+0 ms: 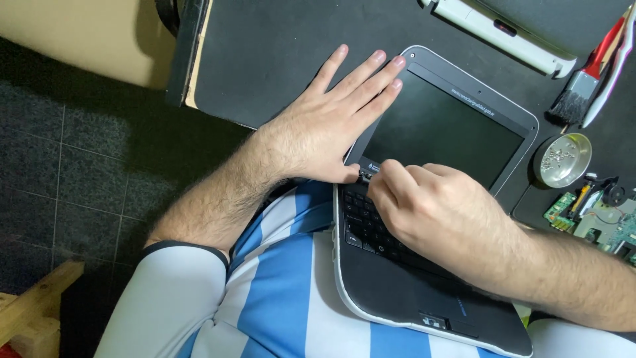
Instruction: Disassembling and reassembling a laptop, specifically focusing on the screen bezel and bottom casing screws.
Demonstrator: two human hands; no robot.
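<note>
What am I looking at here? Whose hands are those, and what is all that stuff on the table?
This one picture comes from a camera worn on a person's head, looking down, so the two hands are that person's own. A small open laptop rests partly on their lap and partly against a black table. The left hand lies flat on the corner of its dark screen. The right hand pinches at the hinge area just above the keyboard; what its fingertips hold is too small to tell. On the table lie a paintbrush, a little metal dish with what look like tiny screws, some green circuit boards and a long white part.
</note>
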